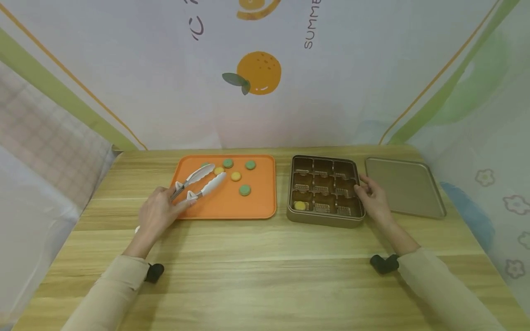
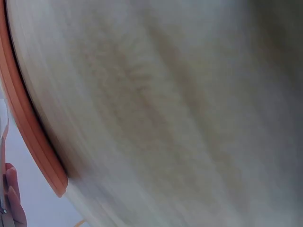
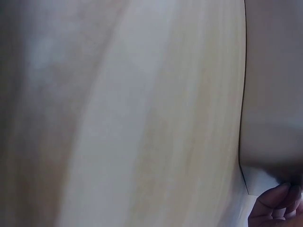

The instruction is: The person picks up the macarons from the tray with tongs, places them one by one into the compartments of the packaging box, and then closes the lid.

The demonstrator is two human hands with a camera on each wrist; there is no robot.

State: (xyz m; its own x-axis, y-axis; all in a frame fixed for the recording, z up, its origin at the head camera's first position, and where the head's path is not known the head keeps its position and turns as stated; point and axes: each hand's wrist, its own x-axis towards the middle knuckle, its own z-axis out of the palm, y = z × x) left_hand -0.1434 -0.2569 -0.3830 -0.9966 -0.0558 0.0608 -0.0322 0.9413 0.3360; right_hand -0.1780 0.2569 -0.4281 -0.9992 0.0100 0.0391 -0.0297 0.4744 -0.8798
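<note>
My left hand (image 1: 156,212) holds metal tongs with white tips (image 1: 213,184) over the left part of an orange tray (image 1: 219,209). The tong arms are spread, and one tip overlaps a green macaron at the back. Near the tips lie two yellow macarons, one of them (image 1: 235,176) in plain sight. Further green macarons (image 1: 244,190) are scattered on the tray. At the right rim of a brown tin box (image 1: 325,219), my right hand (image 1: 374,200) grips the edge with thumb and fingers. Inside the box's divided insert, a yellow macaron (image 1: 300,205) sits in the front left compartment.
A flat tin lid (image 1: 407,188) lies right of the box, behind my right hand. All of it stands on a wood-grain table (image 1: 256,276). A printed cloth (image 1: 182,101) hangs behind the table's far edge, with more cloth at both sides.
</note>
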